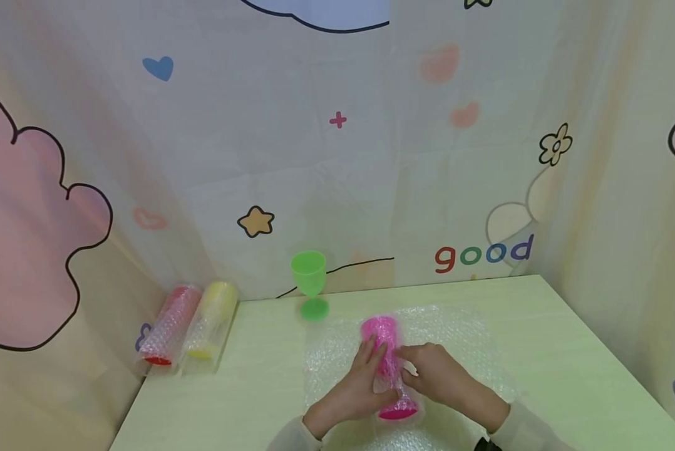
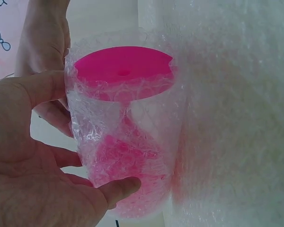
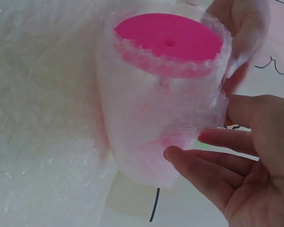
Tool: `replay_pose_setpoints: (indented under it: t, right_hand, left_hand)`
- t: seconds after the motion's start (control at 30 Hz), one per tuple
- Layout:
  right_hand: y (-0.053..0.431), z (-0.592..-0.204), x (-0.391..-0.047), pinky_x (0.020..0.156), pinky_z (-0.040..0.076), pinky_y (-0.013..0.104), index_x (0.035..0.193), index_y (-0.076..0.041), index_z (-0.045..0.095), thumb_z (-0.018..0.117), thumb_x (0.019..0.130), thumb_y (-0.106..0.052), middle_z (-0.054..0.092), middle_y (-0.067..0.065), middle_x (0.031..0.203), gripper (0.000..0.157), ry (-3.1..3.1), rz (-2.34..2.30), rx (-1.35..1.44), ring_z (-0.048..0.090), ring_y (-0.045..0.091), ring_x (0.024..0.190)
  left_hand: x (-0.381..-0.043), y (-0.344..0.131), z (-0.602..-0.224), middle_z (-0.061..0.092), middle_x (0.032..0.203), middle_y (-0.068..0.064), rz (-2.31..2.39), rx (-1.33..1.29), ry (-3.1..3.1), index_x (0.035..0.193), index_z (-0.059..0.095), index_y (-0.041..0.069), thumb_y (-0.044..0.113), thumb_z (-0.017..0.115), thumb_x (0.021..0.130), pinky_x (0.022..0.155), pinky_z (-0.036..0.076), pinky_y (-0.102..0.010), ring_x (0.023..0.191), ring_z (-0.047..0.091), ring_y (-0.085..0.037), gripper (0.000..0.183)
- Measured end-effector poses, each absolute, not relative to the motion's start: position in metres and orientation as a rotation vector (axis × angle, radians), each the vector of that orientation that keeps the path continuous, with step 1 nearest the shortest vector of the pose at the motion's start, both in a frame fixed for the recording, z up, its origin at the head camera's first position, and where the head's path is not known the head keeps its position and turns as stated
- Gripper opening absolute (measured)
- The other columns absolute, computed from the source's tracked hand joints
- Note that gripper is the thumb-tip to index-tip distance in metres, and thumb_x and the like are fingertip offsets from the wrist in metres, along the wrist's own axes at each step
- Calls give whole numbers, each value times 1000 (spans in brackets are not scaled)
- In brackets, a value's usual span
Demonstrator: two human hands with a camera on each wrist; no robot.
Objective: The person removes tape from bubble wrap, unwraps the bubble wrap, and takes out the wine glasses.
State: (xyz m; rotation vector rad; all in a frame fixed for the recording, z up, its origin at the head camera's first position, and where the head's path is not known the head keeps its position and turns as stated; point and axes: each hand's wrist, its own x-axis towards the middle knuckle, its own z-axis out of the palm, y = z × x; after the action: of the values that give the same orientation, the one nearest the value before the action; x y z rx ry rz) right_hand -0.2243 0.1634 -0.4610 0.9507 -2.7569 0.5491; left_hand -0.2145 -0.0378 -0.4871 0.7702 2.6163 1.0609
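A pink plastic goblet [image 1: 398, 411] lies on its side in bubble wrap [image 2: 154, 113], its base towards me. My left hand [image 1: 360, 383] holds the wrapped goblet from the left, with fingers along the bowl and the thumb near the base. From the other side, my right hand [image 1: 436, 373] grips the wrapped goblet, its thumb at an edge of the wrap in the right wrist view. The pink base [image 3: 168, 45] shows through the open end of the roll. Beneath both hands spreads a bubble wrap sheet [image 1: 456, 338].
A green goblet [image 1: 309, 275] stands upright at the back of the table [image 1: 563, 351]. Two wrapped rolls, one red [image 1: 173, 322] and one yellow [image 1: 212, 318], lie at the left edge. A printed curtain [image 1: 315, 169] hangs behind the table.
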Motion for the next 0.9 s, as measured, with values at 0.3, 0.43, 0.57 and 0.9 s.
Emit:
replay_pose_setpoints:
  t: [0.3, 0.43, 0.57, 0.9]
  right_hand:
    - [162, -466, -224, 53, 41, 13, 77, -12, 71, 72, 82, -3, 66, -7, 66, 11, -2625, 537, 1015, 39, -3, 56]
    - [162, -468, -224, 55, 46, 14, 78, -10, 73, 71, 82, -2, 69, -5, 68, 9, -2621, 598, 985, 43, -3, 57]
    - [166, -470, -226, 61, 57, 19, 87, -5, 76, 68, 84, -1, 76, 4, 80, 9, -2644, 705, 884, 67, 6, 64]
    - [171, -471, -226, 76, 61, 35, 96, -14, 74, 73, 85, -21, 76, 2, 100, 13, -2759, 823, 662, 73, 17, 87]
  left_hand:
    - [-217, -38, -491, -1, 168, -8, 1040, 792, 2638, 159, 15, 12, 43, 65, 88, 112, 33, -63, 154, 2, -38, 92]
    - [-217, -38, -492, -1, 167, -9, 1049, 794, 2627, 159, 14, 12, 42, 65, 88, 112, 31, -64, 153, 2, -39, 92]
    - [-216, -41, -491, -1, 168, -7, 1050, 765, 2622, 158, 17, 12, 43, 64, 88, 114, 31, -62, 154, 2, -36, 90]
    - [-215, -44, -491, 0, 168, -4, 1040, 736, 2647, 158, 18, 15, 48, 65, 87, 110, 37, -61, 153, 9, -35, 91]
